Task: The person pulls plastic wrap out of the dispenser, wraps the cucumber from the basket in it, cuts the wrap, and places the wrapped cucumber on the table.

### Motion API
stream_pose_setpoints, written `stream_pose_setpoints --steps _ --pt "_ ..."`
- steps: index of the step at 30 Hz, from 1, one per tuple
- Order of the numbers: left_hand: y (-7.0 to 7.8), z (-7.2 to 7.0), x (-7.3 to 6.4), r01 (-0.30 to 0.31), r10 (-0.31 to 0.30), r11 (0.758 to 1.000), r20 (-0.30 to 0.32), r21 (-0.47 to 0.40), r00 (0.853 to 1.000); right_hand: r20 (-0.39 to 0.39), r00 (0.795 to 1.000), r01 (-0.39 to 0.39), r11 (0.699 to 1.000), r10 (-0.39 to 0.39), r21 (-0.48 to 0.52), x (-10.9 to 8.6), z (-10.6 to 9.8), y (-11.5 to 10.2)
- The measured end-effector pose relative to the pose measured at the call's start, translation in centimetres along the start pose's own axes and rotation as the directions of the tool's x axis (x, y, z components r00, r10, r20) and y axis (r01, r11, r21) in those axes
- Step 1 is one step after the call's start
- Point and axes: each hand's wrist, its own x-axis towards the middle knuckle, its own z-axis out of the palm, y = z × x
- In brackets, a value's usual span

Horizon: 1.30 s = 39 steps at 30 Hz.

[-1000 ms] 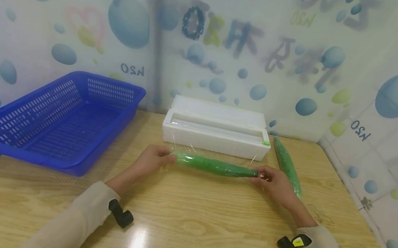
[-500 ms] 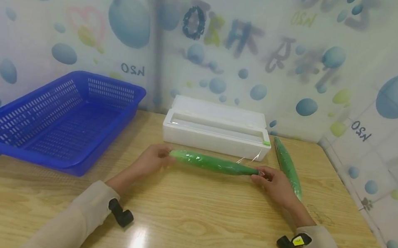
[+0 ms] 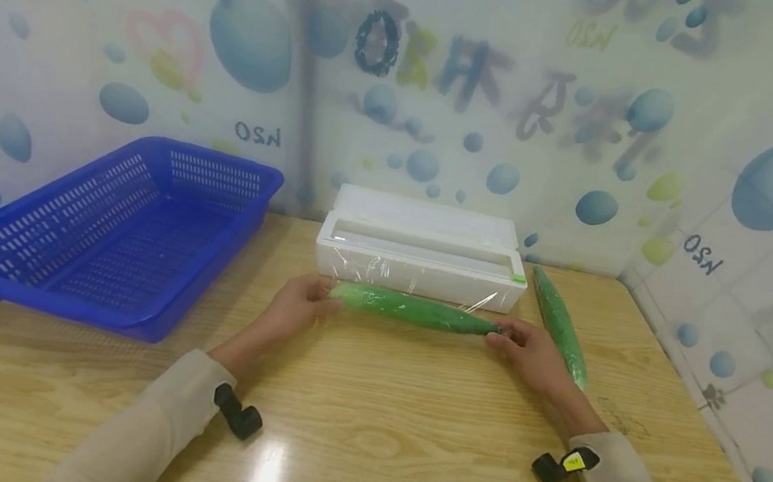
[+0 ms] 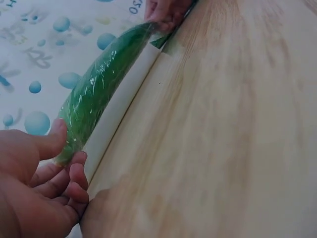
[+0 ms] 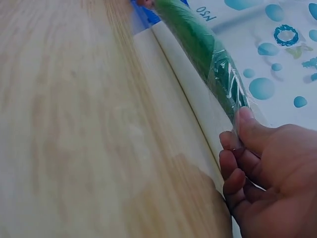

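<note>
A long green cucumber (image 3: 414, 310) in shiny clear film is held crosswise above the table, in front of the white box. My left hand (image 3: 294, 309) pinches its paler end between thumb and fingers; the left wrist view shows the thumb on one side and curled fingers on the other. At the darker, narrow end my right hand (image 3: 529, 357) grips the tip and its film. Loose clear film (image 5: 237, 82) wrinkles near that tip in the right wrist view. Glints of film also show between the cucumber and the box front.
Behind the cucumber stands an open white box (image 3: 418, 278) with a clear film roll (image 3: 421, 254) inside. A second film-covered cucumber (image 3: 561, 325) lies right of it, near my right hand. A blue slotted basket (image 3: 159, 325) stands at left on the wooden table (image 3: 361, 433).
The cucumber has risen slightly and moved a little toward the box, both hands still on its ends. Its film glints have shifted, and the right forearm has moved slightly left.
</note>
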Motion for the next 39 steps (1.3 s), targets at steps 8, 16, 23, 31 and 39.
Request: stream_pose_setpoints --steps 8,16,23,31,39 --pt "0.0 0.0 0.3 0.018 -0.019 1.000 -0.023 -0.019 1.000 0.022 0.999 -0.042 0.999 0.042 0.019 0.2 -0.2 -0.1" --pt "0.0 0.1 0.5 0.057 -0.055 0.998 -0.058 0.025 0.997 0.025 0.999 -0.041 0.997 0.040 0.061 0.3 -0.1 0.0" --pt "0.1 0.3 1.0 0.084 -0.079 0.995 -0.089 0.059 0.993 0.011 0.996 -0.091 0.987 0.090 0.131 0.4 0.1 -0.1" --pt "0.5 0.5 1.0 0.128 -0.122 0.990 -0.103 0.061 0.987 -0.082 0.988 -0.125 0.989 0.131 0.075 0.7 0.6 -0.4" --pt "0.7 0.8 1.2 0.136 -0.120 0.983 -0.127 0.122 0.985 -0.152 0.970 -0.184 0.981 0.191 0.054 1.1 1.3 -1.0"
